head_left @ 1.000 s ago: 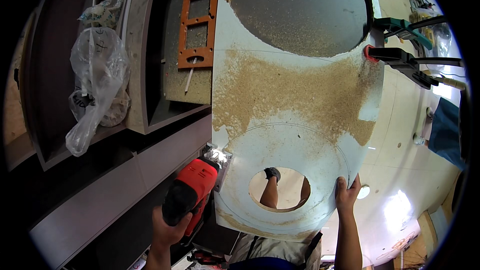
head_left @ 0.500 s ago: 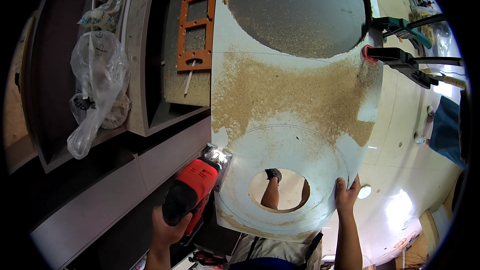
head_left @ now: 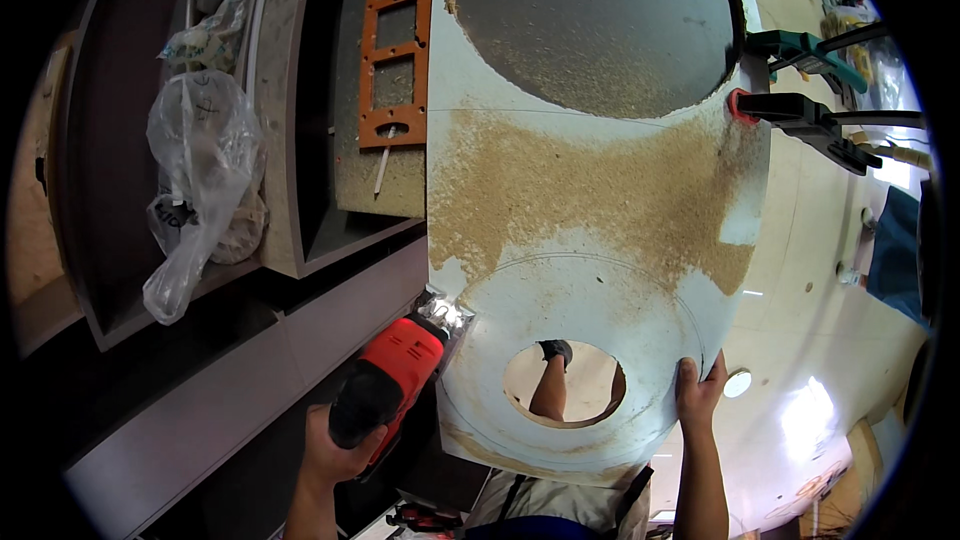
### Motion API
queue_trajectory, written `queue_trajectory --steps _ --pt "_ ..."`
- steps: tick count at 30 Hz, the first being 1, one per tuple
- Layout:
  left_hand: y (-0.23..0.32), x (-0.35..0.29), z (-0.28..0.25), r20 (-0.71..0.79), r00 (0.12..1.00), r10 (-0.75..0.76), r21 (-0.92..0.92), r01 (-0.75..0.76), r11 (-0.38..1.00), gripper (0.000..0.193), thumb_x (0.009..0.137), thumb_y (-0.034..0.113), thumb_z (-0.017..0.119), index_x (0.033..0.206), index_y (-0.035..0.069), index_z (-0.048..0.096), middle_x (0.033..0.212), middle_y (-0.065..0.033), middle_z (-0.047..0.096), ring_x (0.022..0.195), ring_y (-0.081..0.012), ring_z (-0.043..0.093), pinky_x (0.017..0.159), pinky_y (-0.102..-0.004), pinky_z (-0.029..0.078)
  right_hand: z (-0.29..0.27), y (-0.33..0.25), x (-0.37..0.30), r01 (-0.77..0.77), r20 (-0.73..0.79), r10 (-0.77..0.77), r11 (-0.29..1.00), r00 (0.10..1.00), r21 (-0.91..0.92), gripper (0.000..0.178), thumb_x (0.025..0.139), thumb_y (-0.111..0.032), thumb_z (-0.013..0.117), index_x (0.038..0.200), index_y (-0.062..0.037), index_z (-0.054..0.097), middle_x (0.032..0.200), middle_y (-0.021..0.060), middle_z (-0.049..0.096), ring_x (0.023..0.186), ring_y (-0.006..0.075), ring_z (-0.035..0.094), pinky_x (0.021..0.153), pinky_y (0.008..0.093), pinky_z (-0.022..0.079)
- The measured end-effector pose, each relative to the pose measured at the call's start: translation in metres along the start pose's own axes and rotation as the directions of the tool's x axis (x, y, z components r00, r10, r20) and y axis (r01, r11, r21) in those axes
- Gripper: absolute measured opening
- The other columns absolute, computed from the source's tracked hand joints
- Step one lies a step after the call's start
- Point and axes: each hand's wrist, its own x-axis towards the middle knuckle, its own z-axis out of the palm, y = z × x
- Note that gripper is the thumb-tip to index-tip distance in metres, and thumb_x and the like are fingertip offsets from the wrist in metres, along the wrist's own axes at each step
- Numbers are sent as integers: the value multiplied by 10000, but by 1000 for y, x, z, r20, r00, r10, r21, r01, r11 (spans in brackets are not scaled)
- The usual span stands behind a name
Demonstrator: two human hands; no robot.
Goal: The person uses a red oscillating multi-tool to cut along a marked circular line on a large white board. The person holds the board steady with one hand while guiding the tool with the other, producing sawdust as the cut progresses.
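My left hand is wrapped round the handle of a red and black jigsaw. The saw's front, with a bright light on it, sits at the left edge of a pale board and its metal base rests on the surface there. The blade is too small to make out. My right hand grips the board's right edge, thumb on top and fingers over the rim. Pencilled arcs ring a small oval cutout near me, through which a leg and shoe show. Sawdust covers the board's middle.
A large round cutout opens at the board's far end. Two clamps hold the right edge. To the left are an orange template, a white pencil, open cabinet boxes and a plastic bag. Another person's blue garment shows at right.
The whole view has shifted slightly, moving the scene a little to the right. My hands keep the same grips, and the jigsaw stays at the board's left edge.
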Motion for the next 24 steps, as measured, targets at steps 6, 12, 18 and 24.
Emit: queue_trajectory --steps 6,12,18,24 --pt "-1 1 -1 28 999 -31 4 31 1000 202 820 153 807 940 9 730 797 -94 750 709 -183 741 687 -293 557 1 -4 0 -1 -10 1 1000 1000 -3 562 935 -351 752 1280 61 588 1144 112 679 1044 192 618 951 344 486" --pt "3 3 -3 38 999 -29 1 29 1000 231 823 138 811 988 -5 738 857 -91 768 766 -160 738 731 -296 565 4 -6 0 -4 -7 5 999 1000 36 572 935 -365 755 1280 59 588 1138 105 682 1033 181 619 943 337 490" --pt "5 5 -5 65 997 -44 1 44 999 273 829 149 812 1035 -10 728 922 -97 771 833 -174 738 791 -308 563 5 -9 0 -9 -8 9 999 1000 47 561 936 -362 752 1275 54 588 1124 97 686 1018 171 621 933 327 492" --pt "9 6 -5 51 999 -13 20 12 1000 244 834 160 812 987 0 710 845 -65 732 754 -151 692 717 -298 531 5 -8 1 -13 6 12 999 1000 44 558 934 -361 753 1273 52 591 1118 94 685 1017 173 619 934 332 491"
